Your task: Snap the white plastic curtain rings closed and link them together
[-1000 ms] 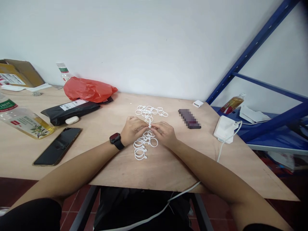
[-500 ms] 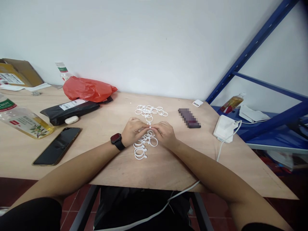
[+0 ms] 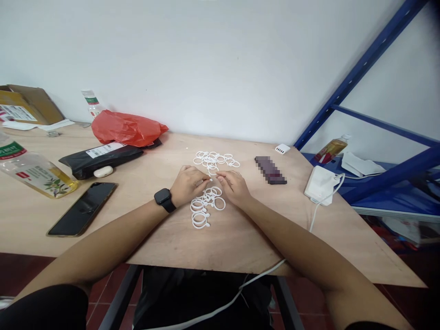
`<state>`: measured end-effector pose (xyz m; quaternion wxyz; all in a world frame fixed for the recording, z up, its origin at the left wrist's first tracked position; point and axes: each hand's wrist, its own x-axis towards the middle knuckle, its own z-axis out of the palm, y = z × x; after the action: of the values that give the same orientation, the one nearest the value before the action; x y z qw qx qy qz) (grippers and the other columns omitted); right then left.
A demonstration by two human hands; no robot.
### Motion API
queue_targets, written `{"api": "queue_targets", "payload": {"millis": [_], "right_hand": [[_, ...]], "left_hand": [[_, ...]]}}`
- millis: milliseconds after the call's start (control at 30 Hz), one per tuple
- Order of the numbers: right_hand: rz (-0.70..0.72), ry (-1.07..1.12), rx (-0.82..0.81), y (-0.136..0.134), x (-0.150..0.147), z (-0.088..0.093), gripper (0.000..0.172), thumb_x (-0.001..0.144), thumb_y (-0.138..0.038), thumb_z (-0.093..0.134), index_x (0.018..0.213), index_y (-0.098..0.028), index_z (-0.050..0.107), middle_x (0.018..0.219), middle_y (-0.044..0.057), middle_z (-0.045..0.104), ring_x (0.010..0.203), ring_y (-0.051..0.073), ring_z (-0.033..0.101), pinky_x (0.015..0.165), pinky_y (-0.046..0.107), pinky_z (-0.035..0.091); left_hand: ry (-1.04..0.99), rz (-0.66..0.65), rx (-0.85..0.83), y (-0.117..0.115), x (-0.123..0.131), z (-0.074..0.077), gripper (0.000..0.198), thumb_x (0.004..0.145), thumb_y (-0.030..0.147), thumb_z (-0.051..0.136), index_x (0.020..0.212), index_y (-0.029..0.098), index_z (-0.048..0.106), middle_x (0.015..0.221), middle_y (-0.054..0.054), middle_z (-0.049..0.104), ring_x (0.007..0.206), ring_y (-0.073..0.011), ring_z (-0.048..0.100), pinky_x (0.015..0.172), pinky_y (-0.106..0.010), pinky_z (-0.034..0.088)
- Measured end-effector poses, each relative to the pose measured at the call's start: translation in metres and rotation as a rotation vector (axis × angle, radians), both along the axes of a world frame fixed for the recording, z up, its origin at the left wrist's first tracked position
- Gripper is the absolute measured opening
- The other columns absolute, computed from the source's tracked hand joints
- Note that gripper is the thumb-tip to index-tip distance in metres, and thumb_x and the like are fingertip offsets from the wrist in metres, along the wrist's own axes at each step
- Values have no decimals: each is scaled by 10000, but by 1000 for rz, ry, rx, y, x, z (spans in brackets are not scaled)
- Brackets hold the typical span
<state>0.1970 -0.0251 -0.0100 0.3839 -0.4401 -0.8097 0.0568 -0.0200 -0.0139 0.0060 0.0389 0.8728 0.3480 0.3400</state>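
Note:
Over the middle of the table, my left hand [image 3: 188, 185] pinches a small white plastic ring [image 3: 211, 179] between thumb and fingertips. Most of that ring is hidden by the fingers. My right hand [image 3: 235, 188] is just to the right, its thumb and index finger slightly apart with nothing visible between them. Beyond the hands lies a loose pile of white plastic rings [image 3: 210, 160]. A second group of white rings with small round tabs [image 3: 207, 225] lies on the near side, partly between my wrists.
A dark phone [image 3: 82, 208], a white earbud case [image 3: 103, 171], a black parcel [image 3: 103, 158], a red bag [image 3: 127, 128] and an oil bottle [image 3: 44, 176] occupy the left. Rightward are a pixelated dark object [image 3: 271, 170], a white charger [image 3: 321, 184] with a cable, and a blue rack [image 3: 357, 64].
My hands were together on a white ring. Now they have parted slightly; my right fingers have come off it, and my left hand has shifted a little left with it.

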Motion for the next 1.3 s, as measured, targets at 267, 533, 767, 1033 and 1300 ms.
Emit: {"api": "queue_targets", "payload": {"millis": [267, 533, 767, 1033, 1300], "right_hand": [[-14, -311, -249, 26, 14, -12, 488, 1005, -318, 367, 1493, -287, 366, 1492, 63, 476, 1401, 329, 365, 1100, 587, 256], [-66, -305, -180, 20, 12, -11, 343, 938, -236, 515, 1270, -248, 601, 1244, 87, 665, 1176, 263, 533, 1042, 480, 296], [-167, -286, -206, 21, 14, -8, 148, 919, -271, 573, 904, -237, 716, 977, 50, 716, 980, 230, 573, 913, 404, 344], [-102, -190, -277, 8, 3, -1, 279, 848, -359, 694, 1093, -230, 661, 795, 5, 707, 885, 213, 607, 876, 378, 344], [-116, -271, -261, 7, 1, 1, 117, 851, -315, 667, 915, -261, 748, 790, 20, 714, 849, 210, 609, 810, 361, 341]], "left_hand": [[146, -213, -113, -6, 2, 3, 156, 884, 334, 583, 880, 243, 709, 1166, -33, 692, 1095, -213, 599, 1072, -437, 260], [74, -213, -167, -6, 1, 4, 243, 939, 415, 542, 893, 230, 694, 914, -9, 748, 898, -162, 666, 1012, -380, 345], [-34, -167, -187, 0, 2, -1, 262, 938, 389, 534, 869, 204, 706, 840, -27, 741, 779, -158, 670, 841, -332, 469], [-160, -72, -176, 7, 0, -9, 222, 936, 346, 543, 949, 181, 691, 965, -72, 724, 874, -184, 662, 824, -341, 520], [-159, -67, -224, 7, 1, -11, 204, 919, 353, 579, 932, 189, 700, 938, -58, 729, 856, -183, 667, 820, -336, 522]]}}
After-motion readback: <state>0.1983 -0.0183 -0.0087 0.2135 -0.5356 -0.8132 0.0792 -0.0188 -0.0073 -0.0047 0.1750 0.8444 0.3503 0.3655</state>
